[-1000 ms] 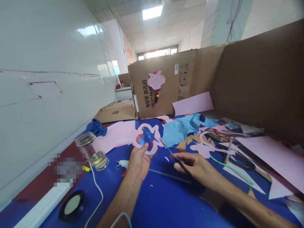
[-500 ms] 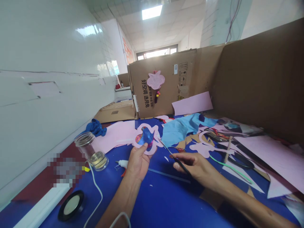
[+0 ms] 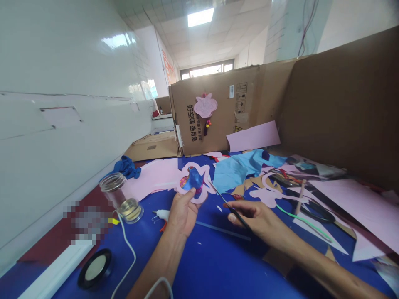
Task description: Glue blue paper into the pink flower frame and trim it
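Pink cutout (image 3: 195,181), blue-centred: above the tabletop (image 3: 205,265), pinched in your left grip (image 3: 184,211). Black-handled scissors (image 3: 235,213): held in your right grip (image 3: 254,214), tips at the cutout's edge. Handling: turn the cutout, keep blades steady, snip short.

My pink cutout (image 3: 195,177) has a mottled blue middle edged with red and gold; my tool (image 3: 239,217) is black-handled, my table (image 3: 205,265) deep blue, the cloth (image 3: 238,169) light blue.
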